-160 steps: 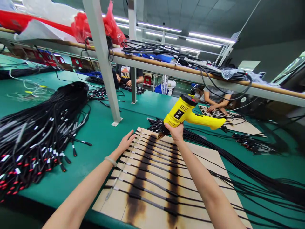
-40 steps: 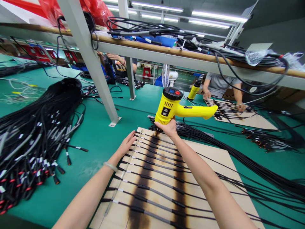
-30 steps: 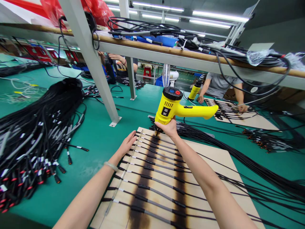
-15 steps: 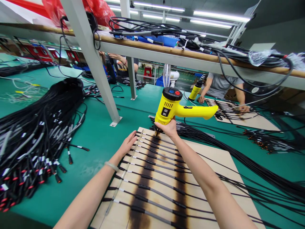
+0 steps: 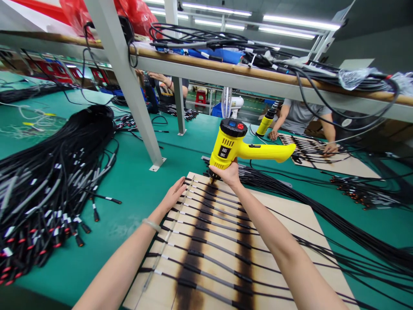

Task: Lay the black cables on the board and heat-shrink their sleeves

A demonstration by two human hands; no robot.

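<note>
Near the middle of the frame, the right hand (image 5: 229, 172) is curled around the lower body of a yellow heat gun (image 5: 222, 144), whose handle points toward the right and whose nozzle points down at the top end of a pale board (image 5: 290, 206); whether the nozzle touches anything is hard to tell. The left hand (image 5: 172, 194), left of centre, lies along the board's upper left edge with its fingers stretched out and close together, over the black cable ends; whether it grips any of them cannot be told. Across the lower middle, cables (image 5: 214, 260) with grey middle sections lie in rows over two dark burn marks (image 5: 190, 268), and a clear strip (image 5: 164, 245) crosses their left ends. The board rests on a green bench (image 5: 135, 193). A big bundle of black cables (image 5: 84, 129) with red tips spreads over the left of the frame. At the upper right, a co-worker in a grey shirt (image 5: 295, 116) has both hands at a second board (image 5: 348, 165), near another yellow heat gun (image 5: 264, 124). Along the top, a shelf (image 5: 226, 71) carries looped cables (image 5: 200, 41).
</note>
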